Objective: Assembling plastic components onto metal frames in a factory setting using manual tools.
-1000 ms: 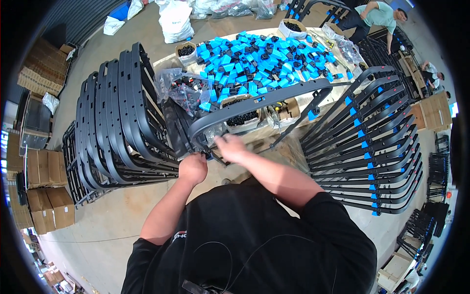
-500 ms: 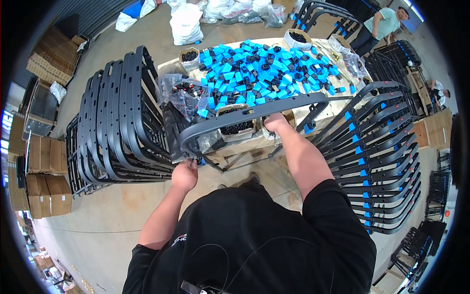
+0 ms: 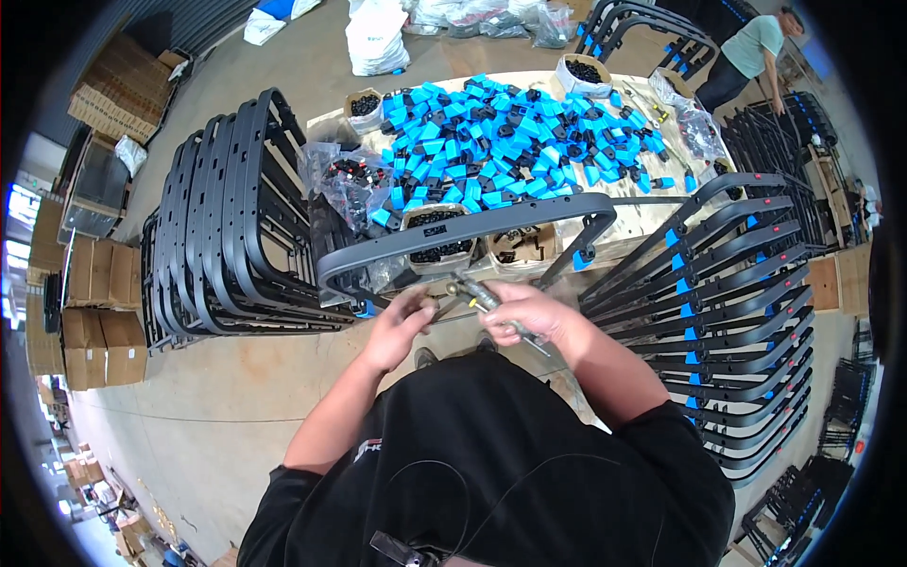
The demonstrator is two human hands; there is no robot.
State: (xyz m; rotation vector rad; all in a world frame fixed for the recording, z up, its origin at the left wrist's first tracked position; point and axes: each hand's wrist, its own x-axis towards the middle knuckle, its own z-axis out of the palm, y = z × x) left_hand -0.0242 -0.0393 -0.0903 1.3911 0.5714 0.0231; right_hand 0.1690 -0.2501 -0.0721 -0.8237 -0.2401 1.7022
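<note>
My right hand point(image 3: 527, 314) is closed round a slim metal hand tool point(image 3: 476, 292) with a yellow band, perhaps a screwdriver; its exact kind is unclear. Just left of it, the fingers of my left hand point(image 3: 395, 333) are drawn together, and whatever they hold is too small to name. Both hands are below a dark grey tubular frame point(image 3: 463, 225) with rounded corners, which stands at the table's near edge. A blue piece point(image 3: 365, 308) sits at the frame's left lower corner, and another blue-and-black piece point(image 3: 583, 258) at its right side.
Blue-and-black plastic pieces point(image 3: 491, 142) cover much of the table point(image 3: 694, 156). An open box of black parts point(image 3: 413, 219) and a box of small dark parts point(image 3: 545, 248) stand behind the frame. Similar frames stack at left point(image 3: 215, 198) and right point(image 3: 746, 321). A person point(image 3: 751, 57) stands far right.
My right hand has come back from the box behind the frame and now holds the metal tool. My left hand has moved right, off the frame's corner, towards it.
</note>
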